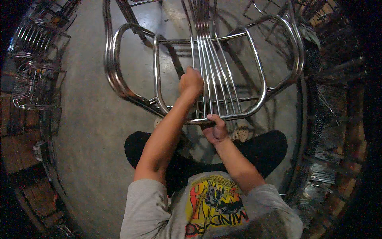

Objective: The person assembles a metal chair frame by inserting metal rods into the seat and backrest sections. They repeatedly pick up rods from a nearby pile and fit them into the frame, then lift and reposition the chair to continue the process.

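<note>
A shiny metal chair frame (260,67) of bent tubes stands in front of me, with curved armrest loops on both sides. Several thin metal rods (217,75) run lengthwise through its seat, bunched toward the far end and fanned out nearer me. My left hand (191,81) is closed in a fist around the leftmost rods; its palm side is hidden. At the near rail, my right hand (216,130) grips the tube, thumb on top and fingers underneath, partly out of sight.
Stacked metal chair frames (34,83) line the left side. Brown boxes or panels (20,135) lie below them. On the right are a dark speckled covering (314,95) and more metal parts (322,173). My bent legs (262,149) flank the near rail above a grey concrete floor (91,139).
</note>
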A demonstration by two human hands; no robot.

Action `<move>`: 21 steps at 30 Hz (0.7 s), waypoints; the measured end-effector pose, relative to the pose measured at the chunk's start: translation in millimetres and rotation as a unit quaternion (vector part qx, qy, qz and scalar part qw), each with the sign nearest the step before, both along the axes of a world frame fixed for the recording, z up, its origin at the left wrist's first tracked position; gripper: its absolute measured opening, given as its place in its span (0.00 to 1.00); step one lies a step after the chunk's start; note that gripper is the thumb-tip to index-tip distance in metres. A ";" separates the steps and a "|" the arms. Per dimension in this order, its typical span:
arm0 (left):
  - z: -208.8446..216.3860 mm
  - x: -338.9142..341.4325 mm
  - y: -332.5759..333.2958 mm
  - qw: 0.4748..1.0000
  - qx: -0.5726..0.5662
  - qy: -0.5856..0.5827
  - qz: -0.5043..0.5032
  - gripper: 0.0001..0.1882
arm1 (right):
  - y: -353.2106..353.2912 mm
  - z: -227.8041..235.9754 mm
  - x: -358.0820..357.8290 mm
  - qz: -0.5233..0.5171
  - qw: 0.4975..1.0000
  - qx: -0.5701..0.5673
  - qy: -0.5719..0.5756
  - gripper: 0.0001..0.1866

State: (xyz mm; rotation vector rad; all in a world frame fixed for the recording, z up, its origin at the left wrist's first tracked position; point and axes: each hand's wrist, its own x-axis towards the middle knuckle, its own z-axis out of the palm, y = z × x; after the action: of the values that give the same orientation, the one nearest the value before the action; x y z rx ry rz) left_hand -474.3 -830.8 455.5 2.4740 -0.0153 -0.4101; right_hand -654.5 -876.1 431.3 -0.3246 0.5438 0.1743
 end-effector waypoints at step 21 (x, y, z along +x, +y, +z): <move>15.9 -21.5 22.0 0.995 0.030 -0.031 -0.089 0.16 | -3.5 -16.4 -8.6 0.044 0.998 -0.016 -0.045 0.15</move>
State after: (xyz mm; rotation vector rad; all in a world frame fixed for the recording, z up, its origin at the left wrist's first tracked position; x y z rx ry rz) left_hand -495.8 -808.8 471.4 2.5523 -0.2540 -0.4147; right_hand -663.0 -879.5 414.8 -0.3855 0.4433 0.2344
